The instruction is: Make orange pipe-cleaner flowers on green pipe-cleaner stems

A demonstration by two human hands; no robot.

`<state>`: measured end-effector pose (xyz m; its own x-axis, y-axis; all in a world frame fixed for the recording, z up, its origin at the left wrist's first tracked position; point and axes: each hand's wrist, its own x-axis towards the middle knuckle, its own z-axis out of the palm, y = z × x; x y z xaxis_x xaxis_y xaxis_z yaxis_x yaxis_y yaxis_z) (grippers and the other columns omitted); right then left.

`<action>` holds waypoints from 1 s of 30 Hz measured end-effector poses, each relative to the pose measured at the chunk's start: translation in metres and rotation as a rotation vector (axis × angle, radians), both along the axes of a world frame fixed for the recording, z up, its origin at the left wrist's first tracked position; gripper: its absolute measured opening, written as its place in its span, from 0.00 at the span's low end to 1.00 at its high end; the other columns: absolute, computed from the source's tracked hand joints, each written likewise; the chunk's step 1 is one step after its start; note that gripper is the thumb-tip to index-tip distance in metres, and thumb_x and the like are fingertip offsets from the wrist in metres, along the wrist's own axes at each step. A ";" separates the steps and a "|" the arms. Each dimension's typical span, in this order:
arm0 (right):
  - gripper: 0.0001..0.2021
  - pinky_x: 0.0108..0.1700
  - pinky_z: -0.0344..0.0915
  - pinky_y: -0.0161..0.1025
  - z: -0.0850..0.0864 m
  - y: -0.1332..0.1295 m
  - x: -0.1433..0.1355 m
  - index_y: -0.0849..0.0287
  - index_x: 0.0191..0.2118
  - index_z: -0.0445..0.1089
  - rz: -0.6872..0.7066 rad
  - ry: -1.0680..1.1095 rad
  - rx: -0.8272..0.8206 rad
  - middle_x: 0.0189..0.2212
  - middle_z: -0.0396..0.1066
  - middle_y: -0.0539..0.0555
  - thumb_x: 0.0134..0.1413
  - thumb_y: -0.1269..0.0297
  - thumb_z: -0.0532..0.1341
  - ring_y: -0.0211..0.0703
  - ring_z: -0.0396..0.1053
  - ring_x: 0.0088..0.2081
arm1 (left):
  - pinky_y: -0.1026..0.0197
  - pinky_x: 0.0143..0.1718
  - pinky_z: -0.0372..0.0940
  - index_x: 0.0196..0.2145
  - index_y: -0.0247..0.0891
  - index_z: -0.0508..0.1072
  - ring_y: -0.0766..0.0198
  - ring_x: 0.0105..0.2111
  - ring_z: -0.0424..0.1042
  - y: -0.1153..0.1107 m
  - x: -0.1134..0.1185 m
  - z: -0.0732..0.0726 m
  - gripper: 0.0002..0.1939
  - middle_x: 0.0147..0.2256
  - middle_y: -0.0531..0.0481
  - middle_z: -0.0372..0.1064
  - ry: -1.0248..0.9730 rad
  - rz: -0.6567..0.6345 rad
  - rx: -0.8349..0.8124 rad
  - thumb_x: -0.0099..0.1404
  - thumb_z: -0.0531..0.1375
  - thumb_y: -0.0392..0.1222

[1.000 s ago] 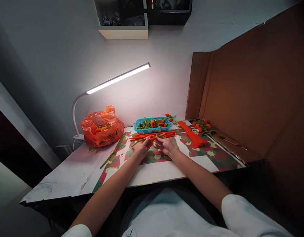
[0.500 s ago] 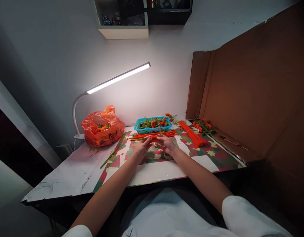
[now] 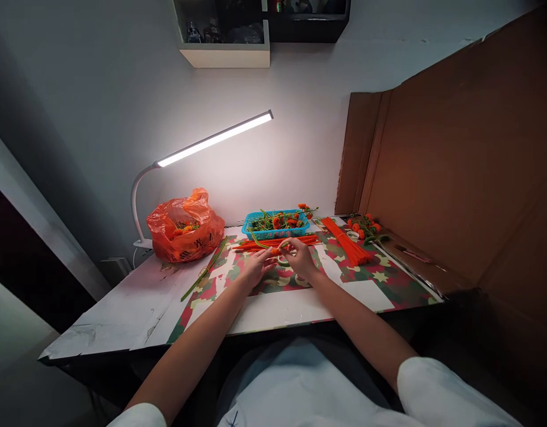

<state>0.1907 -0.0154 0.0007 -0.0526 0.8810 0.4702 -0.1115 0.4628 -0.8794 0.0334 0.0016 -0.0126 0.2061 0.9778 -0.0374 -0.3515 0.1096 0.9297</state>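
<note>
Far left, orange bag (image 3: 185,226); at centre, left hand (image 3: 255,268) and right hand (image 3: 300,259) pinching small orange pompom (image 3: 275,251) on green stem (image 3: 261,242) – partly wrapped. Beyond, blue basket (image 3: 276,224) with finished flowers; right, orange stems (image 3: 344,241) unused.

Unreadable dark print on orange bag (image 3: 185,224)

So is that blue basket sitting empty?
No, the blue basket at the back of the table holds a heap of small orange balls and green stems.
</note>
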 end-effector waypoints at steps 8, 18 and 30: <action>0.04 0.48 0.60 0.41 0.003 -0.007 -0.005 0.54 0.26 0.71 -0.068 0.028 0.074 0.35 0.71 0.52 0.40 0.64 0.67 0.46 0.65 0.42 | 0.50 0.43 0.69 0.50 0.35 0.67 0.57 0.44 0.70 0.001 0.002 0.002 0.16 0.49 0.43 0.67 -0.099 0.122 0.125 0.66 0.58 0.43; 0.17 0.32 0.66 0.37 -0.012 0.007 -0.014 0.58 0.29 0.67 -0.097 0.188 -0.133 0.28 0.72 0.52 0.39 0.50 0.66 0.39 0.70 0.29 | 0.57 0.47 0.67 0.35 0.33 0.74 0.62 0.39 0.74 0.004 0.002 -0.001 0.07 0.36 0.48 0.74 -0.190 0.155 0.183 0.56 0.66 0.35; 0.03 0.36 0.69 0.40 -0.012 -0.003 -0.015 0.59 0.25 0.72 -0.233 -0.116 0.092 0.26 0.75 0.53 0.43 0.67 0.61 0.45 0.72 0.31 | 0.59 0.44 0.66 0.32 0.35 0.77 0.62 0.34 0.75 0.000 0.006 -0.002 0.17 0.32 0.48 0.77 -0.105 0.130 0.228 0.43 0.72 0.41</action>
<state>0.1757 -0.0189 -0.0110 0.0884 0.8297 0.5511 0.1062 0.5423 -0.8335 0.0398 0.0015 -0.0149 0.0696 0.9770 0.2015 -0.4448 -0.1504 0.8829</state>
